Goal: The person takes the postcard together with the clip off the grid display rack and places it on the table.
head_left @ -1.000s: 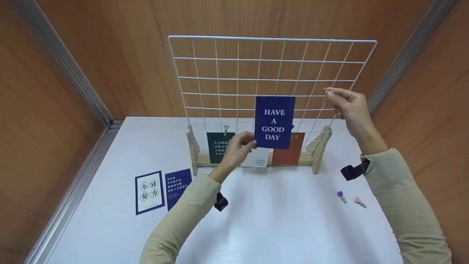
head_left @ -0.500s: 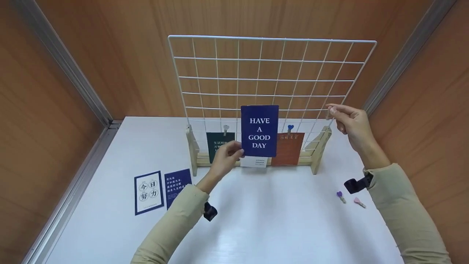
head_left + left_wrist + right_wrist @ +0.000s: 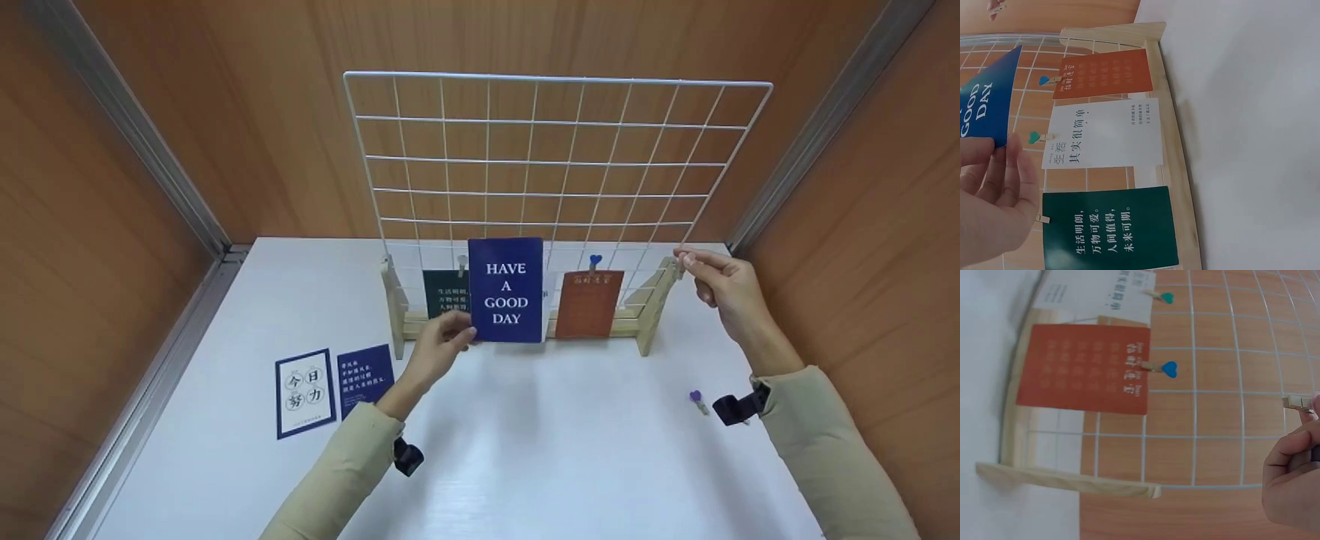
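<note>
My left hand pinches a dark blue card reading "HAVE A GOOD DAY" by its lower left edge, upright before the wire grid rack. From the head view it overlaps the white card and part of the green card, both clipped low on the grid. To their right hangs an orange card under a blue heart clothespin. Near the rack's right side, my right hand pinches a small wooden clothespin between thumb and fingertips.
At left on the white table lie a white card with a dark blue border and another blue card, partly behind the left sleeve. A purple heart clothespin lies at right. Wooden feet support the rack.
My left hand has brought the blue card down and left, uncovering the orange card and its clothespin. My right hand has lowered, still pinching its clothespin; its wrist camera now mostly covers the pink clothespin.
</note>
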A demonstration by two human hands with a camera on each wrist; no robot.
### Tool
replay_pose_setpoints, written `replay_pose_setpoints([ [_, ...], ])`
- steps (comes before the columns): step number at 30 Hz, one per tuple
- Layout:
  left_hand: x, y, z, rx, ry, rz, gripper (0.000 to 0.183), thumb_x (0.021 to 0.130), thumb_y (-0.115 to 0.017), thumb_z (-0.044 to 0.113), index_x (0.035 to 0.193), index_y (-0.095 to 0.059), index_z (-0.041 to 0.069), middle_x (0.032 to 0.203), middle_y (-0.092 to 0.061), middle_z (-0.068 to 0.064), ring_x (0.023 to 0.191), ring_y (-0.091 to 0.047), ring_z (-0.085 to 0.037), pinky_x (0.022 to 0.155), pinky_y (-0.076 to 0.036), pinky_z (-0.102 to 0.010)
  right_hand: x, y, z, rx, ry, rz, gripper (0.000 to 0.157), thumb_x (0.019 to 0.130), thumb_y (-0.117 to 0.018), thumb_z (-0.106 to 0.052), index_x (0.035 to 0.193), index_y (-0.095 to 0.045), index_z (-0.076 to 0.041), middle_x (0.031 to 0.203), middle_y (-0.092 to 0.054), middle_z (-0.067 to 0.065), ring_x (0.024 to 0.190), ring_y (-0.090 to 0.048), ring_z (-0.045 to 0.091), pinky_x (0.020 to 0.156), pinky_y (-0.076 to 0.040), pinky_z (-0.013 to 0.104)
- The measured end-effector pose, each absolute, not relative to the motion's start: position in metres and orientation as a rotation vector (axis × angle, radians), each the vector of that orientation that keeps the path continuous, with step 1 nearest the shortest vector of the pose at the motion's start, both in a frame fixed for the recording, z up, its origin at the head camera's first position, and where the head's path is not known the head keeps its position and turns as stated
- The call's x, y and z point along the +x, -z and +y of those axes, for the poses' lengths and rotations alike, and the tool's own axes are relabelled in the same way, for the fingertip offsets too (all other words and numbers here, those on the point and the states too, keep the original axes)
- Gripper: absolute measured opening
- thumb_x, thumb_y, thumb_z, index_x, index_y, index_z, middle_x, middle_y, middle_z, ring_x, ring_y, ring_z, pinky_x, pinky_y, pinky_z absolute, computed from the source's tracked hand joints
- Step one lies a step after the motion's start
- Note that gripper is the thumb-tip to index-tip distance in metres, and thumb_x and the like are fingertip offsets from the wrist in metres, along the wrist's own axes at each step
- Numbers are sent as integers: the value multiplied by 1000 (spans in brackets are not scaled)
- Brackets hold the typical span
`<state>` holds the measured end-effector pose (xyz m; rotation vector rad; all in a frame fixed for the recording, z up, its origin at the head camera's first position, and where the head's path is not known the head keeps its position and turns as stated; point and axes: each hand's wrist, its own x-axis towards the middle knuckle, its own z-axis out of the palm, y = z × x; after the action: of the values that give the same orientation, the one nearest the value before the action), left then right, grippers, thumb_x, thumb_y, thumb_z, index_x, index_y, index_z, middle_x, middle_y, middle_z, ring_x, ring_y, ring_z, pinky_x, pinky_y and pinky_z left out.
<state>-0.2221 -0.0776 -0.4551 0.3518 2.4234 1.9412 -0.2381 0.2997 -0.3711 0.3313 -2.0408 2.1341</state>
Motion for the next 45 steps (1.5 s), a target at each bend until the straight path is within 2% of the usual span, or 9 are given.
replay_pose_setpoints([
  [5, -215, 467, -86, 327, -1943, 2414, 12, 87, -52, 2, 97, -58, -2, 85, -59, -9, 78, -57, -20, 70, -48, -30, -233, 384, 306, 291, -2164, -2068, 25, 87, -55, -10, 105, -61, 6, 84, -63, 2, 44, -36, 7, 38, -26, 18],
  [14, -200, 484, -99, 252, -1960, 2322, 16, 87, -50, 0, 101, -57, -5, 86, -59, -10, 79, -57, -24, 71, -48, -33, -225, 408, 318, 213, -2192, -2141, 27, 87, -55, -12, 107, -60, 5, 79, -61, 0, 45, -37, 6, 39, -26, 19],
  [17, -190, 480, -102, 235, -1959, 2295, 16, 87, -49, -3, 100, -55, -9, 85, -58, -14, 80, -57, -29, 73, -47, -40, -223, 416, 321, 166, -2171, -2195, 23, 87, -56, -14, 104, -64, -1, 74, -58, -1, 45, -37, 5, 38, -27, 19],
  [21, -187, 493, -108, 220, -1959, 2280, 14, 86, -49, -2, 97, -55, -9, 81, -58, -13, 77, -57, -26, 72, -47, -40, -220, 425, 326, 111, -2172, -2230, 19, 87, -57, -17, 101, -66, -7, 71, -56, -3, 45, -37, 4, 38, -28, 18],
  [24, -190, 510, -113, 216, -1964, 2284, 14, 86, -51, 0, 97, -56, -7, 80, -59, -9, 75, -58, -22, 70, -48, -35, -216, 432, 330, 88, -2182, -2219, 22, 87, -56, -16, 103, -65, -3, 70, -55, -4, 45, -37, 4, 38, -30, 17],
  [28, -187, 516, -116, 197, -1958, 2289, 15, 86, -51, 0, 98, -56, -8, 80, -59, -9, 76, -58, -22, 70, -48, -37, -212, 440, 336, 56, -2203, -2195, 22, 87, -56, -15, 103, -64, -2, 68, -54, -4, 44, -37, 4, 40, -31, 16],
  [33, -182, 527, -121, 168, -1971, 2262, 15, 86, -50, 0, 98, -55, -9, 80, -60, -10, 75, -58, -23, 70, -48, -38, -208, 451, 344, 16, -2225, -2187, 16, 88, -55, -15, 97, -68, -11, 65, -52, -5, 44, -36, 3, 40, -30, 17],
  [40, -177, 540, -128, 151, -1975, 2259, 14, 86, -50, -2, 96, -55, -10, 78, -59, -11, 73, -58, -26, 68, -49, -40, -202, 466, 352, -42, -2184, -2263, 19, 88, -55, -19, 100, -66, -10, 63, -46, -4, 45, -36, 4, 42, -31, 17],
  [45, -175, 546, -132, 129, -1976, 2250, 14, 85, -50, -3, 95, -55, -12, 76, -58, -9, 71, -58, -24, 69, -49, -42, -200, 476, 357, -98, -2168, -2342, 14, 87, -56, -23, 95, -67, -21, 63, -44, -4, 46, -35, 4, 43, -31, 18],
])
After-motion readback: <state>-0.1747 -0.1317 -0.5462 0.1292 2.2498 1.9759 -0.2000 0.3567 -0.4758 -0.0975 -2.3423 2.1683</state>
